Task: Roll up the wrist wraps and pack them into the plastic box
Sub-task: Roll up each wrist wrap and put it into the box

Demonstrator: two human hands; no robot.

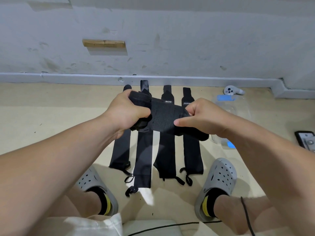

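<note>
The left grip (126,111) curls round the rolled end of a black wrist wrap (163,116); the right grip (202,116), at 3 o'clock from it, pinches the loose length. Four more wraps (166,150) lie flat on the floor below. The clear plastic box (242,109) sits at 3 o'clock of the hands.
</note>
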